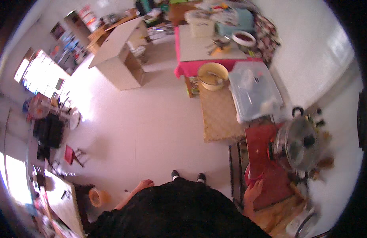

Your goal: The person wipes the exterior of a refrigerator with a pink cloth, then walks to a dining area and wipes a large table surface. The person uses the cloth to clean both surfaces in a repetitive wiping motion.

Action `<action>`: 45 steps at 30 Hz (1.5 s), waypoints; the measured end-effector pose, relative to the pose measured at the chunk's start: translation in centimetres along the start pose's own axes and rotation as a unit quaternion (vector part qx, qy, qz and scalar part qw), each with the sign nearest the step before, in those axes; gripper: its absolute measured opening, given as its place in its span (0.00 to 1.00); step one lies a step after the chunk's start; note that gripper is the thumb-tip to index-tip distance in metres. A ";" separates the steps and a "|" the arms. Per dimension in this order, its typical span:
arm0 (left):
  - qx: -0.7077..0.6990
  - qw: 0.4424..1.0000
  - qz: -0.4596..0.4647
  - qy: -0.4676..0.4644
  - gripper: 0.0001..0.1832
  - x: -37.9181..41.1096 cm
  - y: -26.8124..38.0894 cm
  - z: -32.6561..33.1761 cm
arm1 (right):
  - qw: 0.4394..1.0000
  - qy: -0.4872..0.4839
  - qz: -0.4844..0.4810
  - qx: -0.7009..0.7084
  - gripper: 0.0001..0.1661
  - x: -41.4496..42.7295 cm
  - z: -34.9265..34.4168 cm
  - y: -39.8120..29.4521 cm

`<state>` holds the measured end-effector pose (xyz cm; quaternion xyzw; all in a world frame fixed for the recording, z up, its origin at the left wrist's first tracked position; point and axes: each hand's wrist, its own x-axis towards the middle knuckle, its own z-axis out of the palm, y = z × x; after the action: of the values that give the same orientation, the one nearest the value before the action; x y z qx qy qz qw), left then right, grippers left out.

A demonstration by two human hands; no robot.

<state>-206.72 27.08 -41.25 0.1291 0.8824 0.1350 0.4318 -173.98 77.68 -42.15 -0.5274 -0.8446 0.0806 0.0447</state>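
Note:
My left hand (146, 183) hangs over the pale tiled floor beside my black clothing, loosely bent, with nothing visible in it. On the other side, my right hand (254, 190) is at the left edge of a red tabletop (262, 148). Its fingers are on a red bowl-like vessel (247, 174), whose rim juts past that edge; the hand and blur hide much of it. Farther back on the red top stands a large steel pot (301, 144) with a glass lid and dark handles. It appears to sit on a burner, only partly seen.
A woven-topped surface (220, 116) bears a yellow basin (212, 76) and a clear lidded plastic box (255, 92). Behind is a table with a pink cloth (191, 67). A pale desk (121, 56), a red stool (69, 154) and an orange roll-shaped object (95, 197) stand leftward.

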 end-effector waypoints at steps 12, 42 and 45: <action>-0.036 0.995 -0.089 0.022 0.21 -5.2 -4.2 6.8 | 0.971 -0.135 -0.170 0.100 0.29 8.1 0.5 -13.1; -0.506 0.720 -0.443 0.169 0.22 -12.7 -22.8 15.4 | 0.722 -0.575 -0.288 0.255 0.19 -11.4 12.2 -70.7; -0.554 0.704 -0.404 0.188 0.21 -9.0 -25.1 8.7 | 0.722 -0.577 -0.282 0.257 0.19 -12.3 13.6 -75.6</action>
<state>-197.23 1.72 -48.58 -0.5299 0.6796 0.4334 0.2637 -237.53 32.86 -41.52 -0.0851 -0.7638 0.5671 -0.2961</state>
